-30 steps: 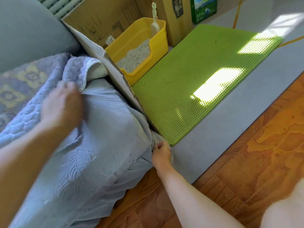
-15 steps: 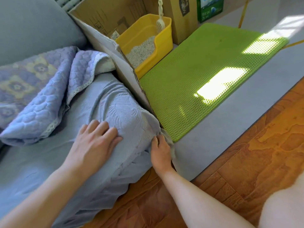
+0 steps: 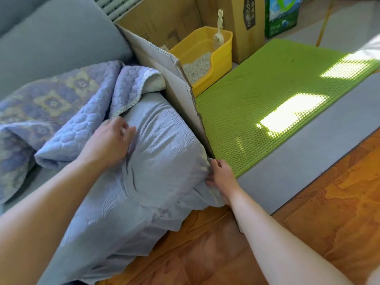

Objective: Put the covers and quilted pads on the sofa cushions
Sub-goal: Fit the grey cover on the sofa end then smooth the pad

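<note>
Both hands work the grey-blue cover (image 3: 164,145) at the seat cushion's end. Left hand (image 3: 109,140) lies on top of the cover, fingers blurred, so whether it presses or bunches cloth is unclear. Right hand (image 3: 221,175) pinches the cover's corner edge, probably to draw it taut. Beyond the left hand, a quilted pad (image 3: 61,112) lies crumpled on the cover.
</note>
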